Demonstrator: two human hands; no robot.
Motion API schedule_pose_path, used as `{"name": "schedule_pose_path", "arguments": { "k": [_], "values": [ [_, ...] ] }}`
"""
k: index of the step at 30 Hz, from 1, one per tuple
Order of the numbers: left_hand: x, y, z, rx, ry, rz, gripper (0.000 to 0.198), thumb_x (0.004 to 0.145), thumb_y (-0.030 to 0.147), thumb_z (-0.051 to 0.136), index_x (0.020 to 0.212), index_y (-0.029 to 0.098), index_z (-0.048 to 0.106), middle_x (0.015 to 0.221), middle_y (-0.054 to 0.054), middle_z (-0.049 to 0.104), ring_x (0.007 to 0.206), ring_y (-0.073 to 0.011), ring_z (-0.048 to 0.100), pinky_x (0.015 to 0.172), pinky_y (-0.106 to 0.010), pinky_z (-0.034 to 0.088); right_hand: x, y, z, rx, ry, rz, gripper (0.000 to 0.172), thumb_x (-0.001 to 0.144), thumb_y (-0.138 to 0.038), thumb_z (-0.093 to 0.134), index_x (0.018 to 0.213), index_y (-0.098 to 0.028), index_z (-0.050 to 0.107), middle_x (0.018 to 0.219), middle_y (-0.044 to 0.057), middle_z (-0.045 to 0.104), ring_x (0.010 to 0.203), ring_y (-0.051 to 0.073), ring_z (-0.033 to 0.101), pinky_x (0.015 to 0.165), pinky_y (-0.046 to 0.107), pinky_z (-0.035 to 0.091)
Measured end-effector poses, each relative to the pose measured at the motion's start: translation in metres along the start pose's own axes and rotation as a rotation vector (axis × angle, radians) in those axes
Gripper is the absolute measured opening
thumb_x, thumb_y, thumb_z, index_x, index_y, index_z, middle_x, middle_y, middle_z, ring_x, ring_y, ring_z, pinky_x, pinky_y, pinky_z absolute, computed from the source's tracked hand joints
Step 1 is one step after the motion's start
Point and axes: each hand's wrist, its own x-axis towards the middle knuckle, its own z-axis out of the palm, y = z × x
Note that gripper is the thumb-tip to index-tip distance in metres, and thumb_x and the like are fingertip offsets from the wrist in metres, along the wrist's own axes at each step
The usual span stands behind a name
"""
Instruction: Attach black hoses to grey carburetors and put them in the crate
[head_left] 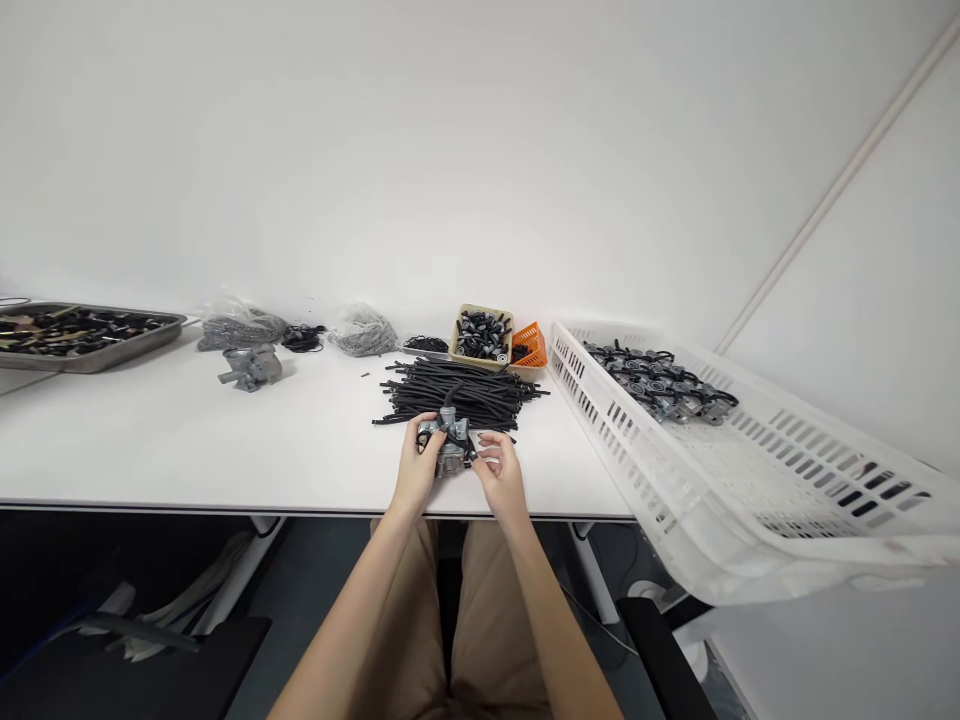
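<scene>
A grey metal carburetor (452, 460) is held low over the front of the white table, with a black rubber hose (459, 441) running across it. My left hand (414, 462) grips its left side, thumb on top. At the carburetor's right side, my right hand (501, 474) has its fingers curled and its fingertips at the hose's end; the exact contact is too small to make out. Just behind lies a wide pile of cut black hoses (465, 388), partly hidden by the carburetor.
A large white crate (637, 470) with several carburetors (667, 385) stands right. Behind the hoses are a yellow basket (455, 350) of small parts and an orange basket (534, 342). Further left are plastic bags (364, 330), another carburetor (253, 368) and a metal tray (142, 350).
</scene>
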Motion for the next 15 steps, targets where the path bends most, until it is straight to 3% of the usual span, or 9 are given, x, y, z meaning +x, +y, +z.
{"name": "schedule_pose_path", "arguments": {
  "k": [4, 8, 12, 15],
  "values": [
    [-0.0003, -0.0005, -0.0022, -0.012, -0.059, 0.0, 0.045, 0.078, 0.042, 0.066, 0.117, 0.022, 0.058, 0.108, -0.005, 0.068, 0.093, -0.0194, 0.064, 0.084, -0.031, 0.049, -0.0005, -0.0065, -0.0018, 0.085, -0.14, 0.017, 0.06, 0.077, -0.032, 0.071, 0.133, -0.025, 0.051, 0.135, 0.011, 0.059, 0.114, 0.025, 0.061, 0.098, 0.042, 0.05],
    [-0.0032, 0.0013, -0.0055, 0.018, -0.232, -0.027, 0.057, 0.081, 0.048, 0.067, 0.132, 0.024, 0.055, 0.132, -0.009, 0.061, 0.118, -0.0267, 0.059, 0.104, -0.04, 0.043, 0.0001, -0.0077, -0.0018, 0.148, -0.226, -0.035, 0.076, 0.077, -0.025, 0.073, 0.145, -0.027, 0.041, 0.143, 0.007, 0.057, 0.131, 0.024, 0.055, 0.111, 0.042, 0.043],
    [-0.0033, 0.0029, -0.0081, -0.019, -0.324, -0.076, 0.07, 0.081, 0.051, 0.07, 0.143, 0.028, 0.048, 0.15, -0.01, 0.049, 0.136, -0.0326, 0.047, 0.113, -0.046, 0.036, -0.0025, -0.0045, 0.0, 0.168, -0.147, -0.077, 0.069, 0.071, -0.018, 0.075, 0.136, -0.026, 0.051, 0.131, 0.006, 0.065, 0.117, 0.025, 0.065, 0.101, 0.039, 0.053],
    [-0.0015, 0.0037, -0.0091, -0.081, -0.343, -0.097, 0.077, 0.08, 0.055, 0.07, 0.148, 0.032, 0.042, 0.158, -0.009, 0.04, 0.141, -0.036, 0.041, 0.112, -0.05, 0.037, -0.0084, -0.0018, -0.0009, 0.069, 0.005, -0.155, 0.063, 0.068, -0.018, 0.078, 0.127, -0.024, 0.057, 0.125, 0.007, 0.067, 0.109, 0.026, 0.068, 0.095, 0.038, 0.057]
  ]
}}
